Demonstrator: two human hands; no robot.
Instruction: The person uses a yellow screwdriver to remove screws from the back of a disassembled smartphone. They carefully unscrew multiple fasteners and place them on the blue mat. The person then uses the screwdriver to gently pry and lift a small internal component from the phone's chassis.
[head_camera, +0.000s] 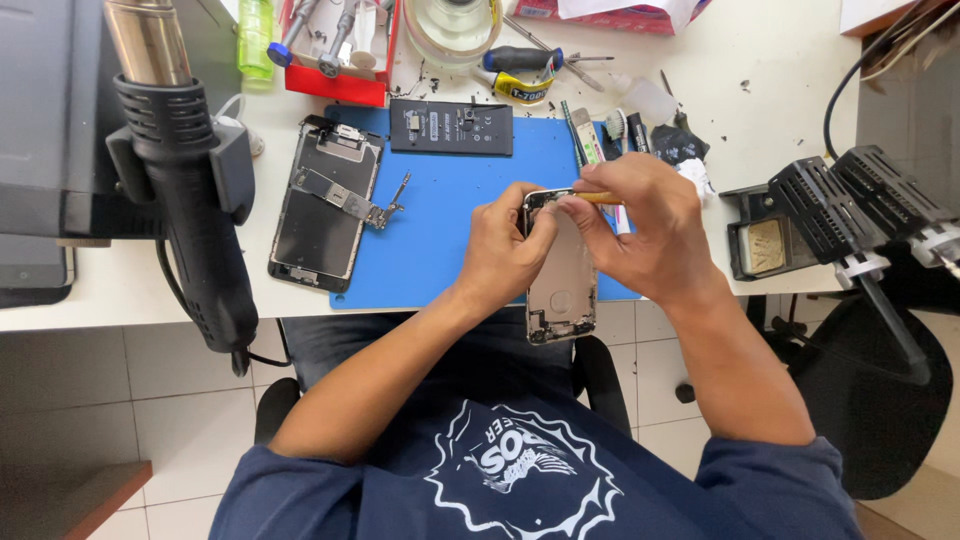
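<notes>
My left hand (500, 245) grips the upper left side of a gold phone rear housing (562, 290), held tilted over the front edge of a blue work mat (440, 230). My right hand (645, 225) pinches a thin yellow-handled tool (598, 198) against the top corner of the housing. The tool's tip is hidden by my fingers. On the mat's left edge lies the phone's detached screen assembly (322, 205), face down with its metal plate and flex cables showing. A black flat battery (451, 127) lies at the mat's far edge.
A black hot air gun (185, 190) hangs at the left in its holder. A red parts tray (340, 45), a tape roll (450, 30), screwdrivers (525, 62) and small brushes crowd the back of the white table. A soldering iron stand (800, 215) sits at the right.
</notes>
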